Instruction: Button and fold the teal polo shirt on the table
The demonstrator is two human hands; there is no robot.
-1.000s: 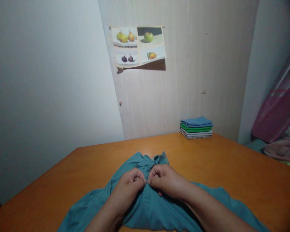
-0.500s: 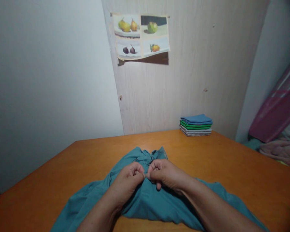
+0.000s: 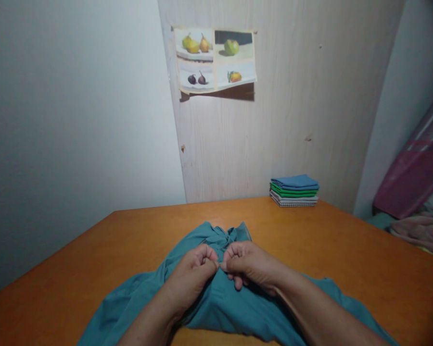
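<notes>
A crumpled teal cloth lies on the orange wooden table, spreading toward the near edge. My left hand and my right hand meet knuckle to knuckle at the cloth's middle. Each hand is closed in a pinch on a fold of the teal fabric. A bunched end of the cloth rises just beyond my fingers.
A stack of folded cloths, blue and green over checked ones, sits at the table's far edge by the wooden panel. A fruit picture hangs on that panel. Pink fabric lies off the table to the right.
Both hands stay pinched on the teal cloth at the same spot. Only the view has shifted slightly.
</notes>
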